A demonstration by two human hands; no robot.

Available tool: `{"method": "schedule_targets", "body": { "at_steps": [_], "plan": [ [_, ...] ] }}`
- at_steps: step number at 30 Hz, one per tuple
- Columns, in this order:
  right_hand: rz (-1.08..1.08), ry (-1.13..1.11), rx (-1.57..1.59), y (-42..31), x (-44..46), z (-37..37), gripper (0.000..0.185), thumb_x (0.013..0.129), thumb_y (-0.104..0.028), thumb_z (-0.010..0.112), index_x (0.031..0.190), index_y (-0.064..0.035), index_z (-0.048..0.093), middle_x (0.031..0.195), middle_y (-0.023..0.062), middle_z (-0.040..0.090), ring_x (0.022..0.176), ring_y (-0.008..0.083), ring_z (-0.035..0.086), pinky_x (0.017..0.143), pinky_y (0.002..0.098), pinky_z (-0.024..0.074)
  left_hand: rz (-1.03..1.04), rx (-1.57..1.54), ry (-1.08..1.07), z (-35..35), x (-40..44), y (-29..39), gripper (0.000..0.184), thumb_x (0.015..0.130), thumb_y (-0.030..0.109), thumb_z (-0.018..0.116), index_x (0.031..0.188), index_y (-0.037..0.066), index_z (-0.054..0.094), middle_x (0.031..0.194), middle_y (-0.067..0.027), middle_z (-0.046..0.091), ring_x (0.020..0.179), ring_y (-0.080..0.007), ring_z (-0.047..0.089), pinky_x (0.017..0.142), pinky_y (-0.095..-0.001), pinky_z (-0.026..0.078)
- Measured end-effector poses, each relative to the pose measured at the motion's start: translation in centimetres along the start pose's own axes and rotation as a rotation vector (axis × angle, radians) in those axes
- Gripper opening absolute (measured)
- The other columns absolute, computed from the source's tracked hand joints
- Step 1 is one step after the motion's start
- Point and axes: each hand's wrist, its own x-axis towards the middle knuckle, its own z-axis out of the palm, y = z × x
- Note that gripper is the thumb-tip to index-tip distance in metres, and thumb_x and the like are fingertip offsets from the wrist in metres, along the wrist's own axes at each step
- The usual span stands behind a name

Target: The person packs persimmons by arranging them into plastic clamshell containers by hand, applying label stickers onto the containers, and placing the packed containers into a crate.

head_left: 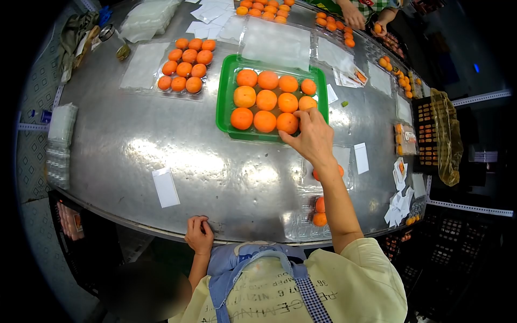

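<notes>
A green tray (221,102) holds a clear plastic clamshell whose lid (276,43) lies folded back beyond it. Several oranges sit in rows inside. My right hand (313,133) reaches over the tray's near right corner, thumb and fingers closed around an orange (287,123) in the nearest row. The hand hides the tray's corner and whatever lies beneath the palm. At the table's near edge rests my left hand (199,234), its fingers curled in and nothing visible in them.
Another clamshell of oranges (184,70) lies to the left on the metal table (118,124). White cards (166,187) are scattered about. Stacked clamshells (62,145) stand at the left edge. Across the table, a co-worker's hand (380,28) holds an orange. My right forearm partly covers more packed oranges (320,219).
</notes>
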Motion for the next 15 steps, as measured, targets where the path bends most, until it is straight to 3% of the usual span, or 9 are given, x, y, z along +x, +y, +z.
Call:
{"method": "schedule_targets", "body": {
  "at_steps": [4,8,10,13,15],
  "plan": [
    [0.037,-0.016,0.038,0.0,-0.2,0.0,0.047,0.061,-0.033,0.082,0.094,-0.0060,0.062,0.089,0.0085,0.053,0.083,0.0254,0.058,0.063,0.0385,0.0492,-0.018,0.008,-0.013,-0.1,0.0,0.0,0.010,0.078,0.004,0.061,0.083,0.012,0.064,0.086,-0.0031,0.060,0.057,-0.0213,0.058,0.052,-0.0333,0.045],
    [0.067,-0.004,0.086,0.3,-0.4,-0.1,0.047,0.063,-0.032,0.082,0.098,-0.0062,0.063,0.090,0.0058,0.056,0.075,0.0204,0.060,0.061,0.0351,0.0497,-0.024,0.016,-0.021,0.0,0.0,-0.1,0.010,0.078,0.005,0.061,0.083,0.013,0.063,0.086,-0.0032,0.060,0.059,-0.0232,0.059,0.053,-0.0349,0.045],
    [0.102,0.006,0.158,0.5,-0.5,-0.1,0.047,0.065,-0.031,0.082,0.099,-0.0060,0.063,0.091,0.0060,0.057,0.074,0.0191,0.060,0.062,0.0340,0.0499,0.003,0.018,-0.006,0.1,0.0,-0.2,0.009,0.079,0.004,0.061,0.084,0.012,0.063,0.085,-0.0028,0.059,0.055,-0.0202,0.056,0.051,-0.0327,0.043],
    [0.123,0.054,0.374,1.5,-0.8,0.2,0.046,0.068,-0.031,0.080,0.103,-0.0065,0.064,0.093,0.0067,0.057,0.069,0.0191,0.056,0.062,0.0327,0.0479,0.018,0.018,-0.002,0.1,0.0,-0.3,0.009,0.080,0.003,0.061,0.084,0.011,0.063,0.084,-0.0024,0.059,0.053,-0.0185,0.054,0.050,-0.0316,0.042],
    [0.253,-0.037,0.579,2.1,-1.1,0.1,0.042,0.072,-0.029,0.077,0.104,-0.0050,0.064,0.093,0.0036,0.057,0.067,0.0138,0.052,0.060,0.0289,0.0449,0.016,0.020,-0.003,0.1,0.0,-0.2,0.009,0.080,0.003,0.061,0.084,0.011,0.063,0.084,-0.0023,0.059,0.053,-0.0184,0.054,0.049,-0.0315,0.042]
  ]
}}
